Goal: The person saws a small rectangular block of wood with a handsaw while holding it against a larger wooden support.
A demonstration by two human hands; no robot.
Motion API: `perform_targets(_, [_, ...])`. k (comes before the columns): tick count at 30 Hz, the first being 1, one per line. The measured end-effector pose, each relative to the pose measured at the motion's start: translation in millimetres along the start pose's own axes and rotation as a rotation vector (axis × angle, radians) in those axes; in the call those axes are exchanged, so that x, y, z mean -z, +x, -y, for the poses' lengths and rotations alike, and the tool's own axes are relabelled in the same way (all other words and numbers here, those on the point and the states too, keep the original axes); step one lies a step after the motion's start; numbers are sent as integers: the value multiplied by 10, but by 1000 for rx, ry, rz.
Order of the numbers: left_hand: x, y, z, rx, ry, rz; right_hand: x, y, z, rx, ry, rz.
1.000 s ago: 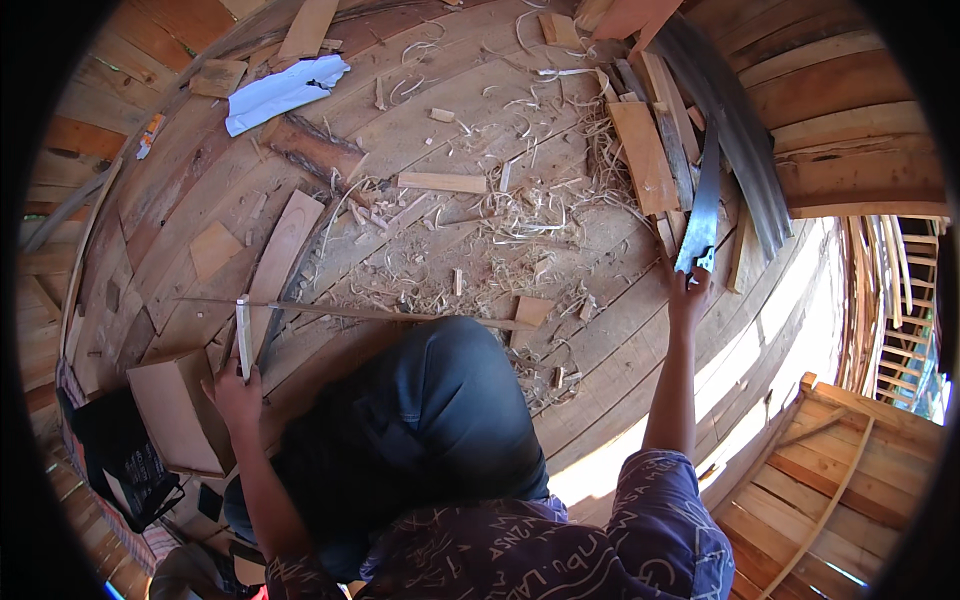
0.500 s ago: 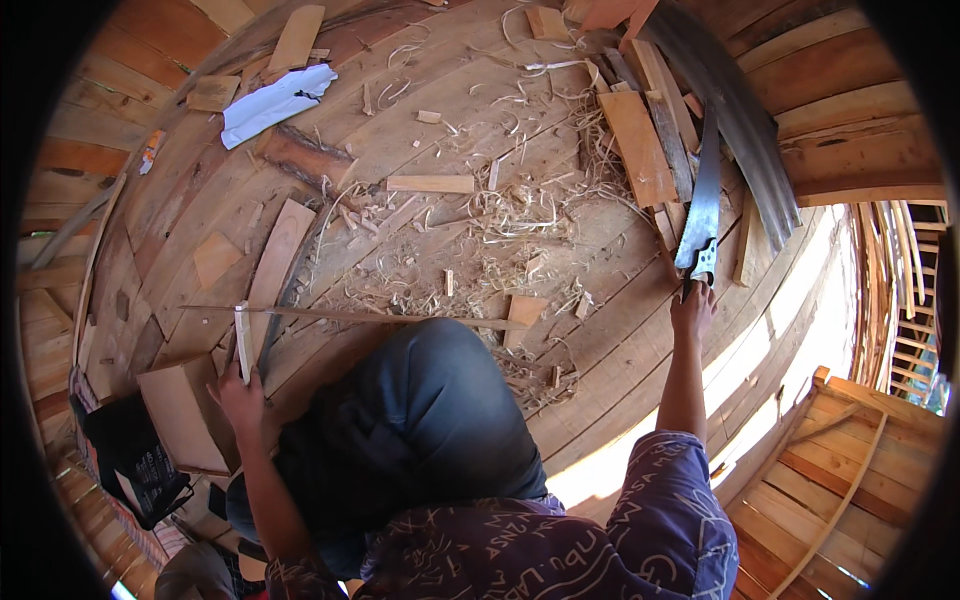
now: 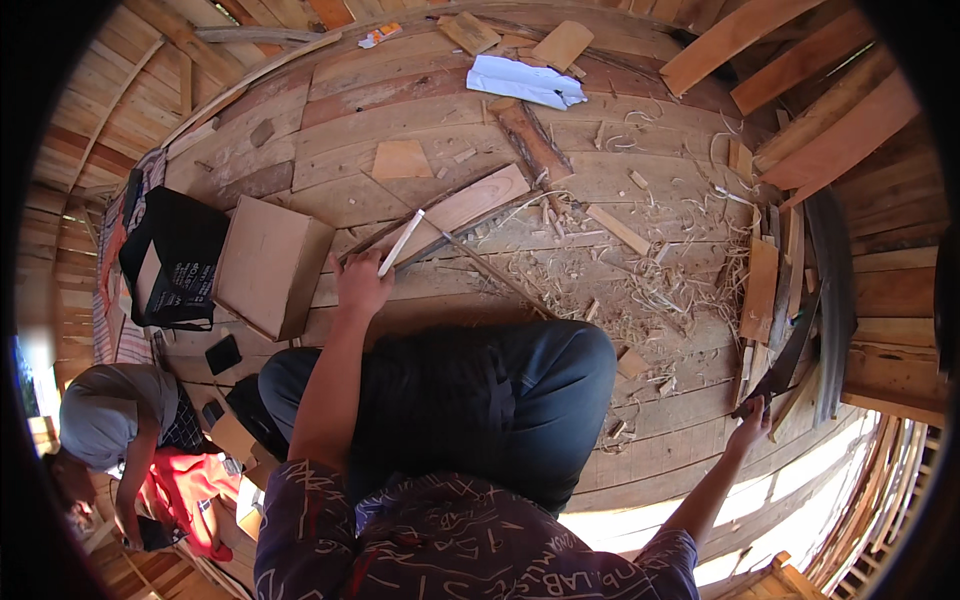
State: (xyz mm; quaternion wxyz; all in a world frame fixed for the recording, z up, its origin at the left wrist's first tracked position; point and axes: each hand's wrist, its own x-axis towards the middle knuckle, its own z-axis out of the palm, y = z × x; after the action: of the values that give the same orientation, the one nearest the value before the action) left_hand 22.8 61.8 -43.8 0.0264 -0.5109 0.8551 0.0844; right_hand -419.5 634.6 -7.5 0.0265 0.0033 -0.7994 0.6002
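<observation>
Tight on the left: the cardboard box point(image 3: 312, 250) stands near the left fingers point(image 3: 357, 263), blocking a sweep left, while the plank point(image 3: 485, 198) and a long thin strip point(image 3: 497, 273) lie across the way ahead. The bent knee point(image 3: 565, 375) fills the near middle. Look right, though: a broad lane of floorboards point(image 3: 665, 445) opens between knee and right fingers point(image 3: 757, 411)! Far right, it's crowded: saw point(image 3: 788, 365), stacked boards point(image 3: 760, 285) and dark corrugated sheet point(image 3: 834, 310) hem things in. Middle far side, low loose shavings point(image 3: 665, 290) leave passage above.
</observation>
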Motion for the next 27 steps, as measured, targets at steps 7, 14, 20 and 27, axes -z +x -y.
perform_targets(7, [-12, 5, -47, 20, -116, 1, -1035, -1049, 960, 99, 247, 231])
perform_targets(14, [-113, -87, 140, 105, -225, 35, -2504, -2797, 2051, 5, 487, 890])
perform_targets(20, [-271, -88, -3, 49, -220, -56, -3337, -3986, 2721, -109, 318, 1318])
perform_targets(27, [-244, -80, -39, 48, -284, 13, -4464, -5235, 2979, 317, -120, 1449])
